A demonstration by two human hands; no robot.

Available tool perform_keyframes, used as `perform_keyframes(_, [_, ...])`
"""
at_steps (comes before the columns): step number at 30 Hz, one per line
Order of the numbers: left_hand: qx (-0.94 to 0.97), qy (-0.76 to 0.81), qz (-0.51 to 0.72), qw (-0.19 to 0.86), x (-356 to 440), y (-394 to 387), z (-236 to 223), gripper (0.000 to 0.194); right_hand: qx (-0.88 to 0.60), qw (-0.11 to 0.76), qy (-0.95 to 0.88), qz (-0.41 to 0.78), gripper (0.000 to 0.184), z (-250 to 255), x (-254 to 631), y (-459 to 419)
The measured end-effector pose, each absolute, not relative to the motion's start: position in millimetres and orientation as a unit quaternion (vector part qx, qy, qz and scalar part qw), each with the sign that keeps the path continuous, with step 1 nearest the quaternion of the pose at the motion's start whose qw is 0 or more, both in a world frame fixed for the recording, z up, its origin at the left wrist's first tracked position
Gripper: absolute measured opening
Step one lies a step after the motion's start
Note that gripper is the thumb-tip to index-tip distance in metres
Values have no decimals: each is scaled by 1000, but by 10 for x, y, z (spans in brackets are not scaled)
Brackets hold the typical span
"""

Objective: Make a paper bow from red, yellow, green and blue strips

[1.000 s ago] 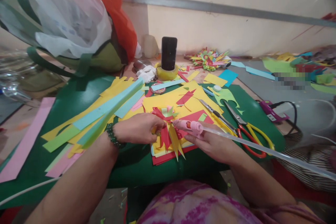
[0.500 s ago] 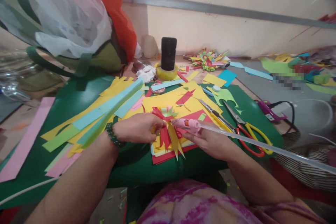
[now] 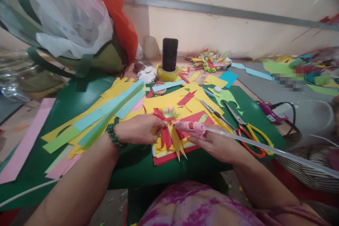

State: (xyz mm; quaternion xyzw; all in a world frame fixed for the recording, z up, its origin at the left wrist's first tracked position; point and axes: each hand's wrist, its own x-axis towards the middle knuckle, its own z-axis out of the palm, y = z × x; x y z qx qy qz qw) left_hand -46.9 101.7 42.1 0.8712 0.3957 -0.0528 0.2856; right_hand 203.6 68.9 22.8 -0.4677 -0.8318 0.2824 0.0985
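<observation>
My left hand, with a green bead bracelet at the wrist, is closed in a pinch at the left side of a cut-paper flower of red, yellow and light green strips. My right hand is wrapped around a small pink glue gun. A long translucent glue stick runs out of its back to the right. The gun's tip points at the middle of the flower, very near or touching it; I cannot tell which. Beneath the flower lies a stack of coloured paper.
Right of my right hand lie scissors with red and yellow handles and a yellow cutter knife. Paper strips spread to the left. A phone stands behind in a tape roll. A finished-looking paper bunch lies at the back.
My right hand and the glue gun have shifted slightly to the right. My left hand stays in place at the flower.
</observation>
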Motion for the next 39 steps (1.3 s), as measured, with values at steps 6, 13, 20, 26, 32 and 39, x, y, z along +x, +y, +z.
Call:
perform_keyframes(6, [864,396,-51,307,-462,1023,422,12,-463,116,-830,287,45,224,2020,700])
perform_keyframes(13, [861,401,-53,307,-464,1017,414,13,-456,101,-832,300,43,322,2021,658])
perform_keyframes(20, [861,404,-51,304,-464,1009,418,12,-449,124,-823,325,45,248,1945,737])
perform_keyframes(26, [864,405,-59,294,-468,1008,419,11,-458,107,-824,316,46,230,1953,752])
perform_keyframes(32, [863,409,-64,289,-465,1005,423,11,-452,113,-823,326,46,242,1927,741])
perform_keyframes(39, [866,403,-63,290,-462,1005,415,11,-451,118,-831,304,47,248,1959,720])
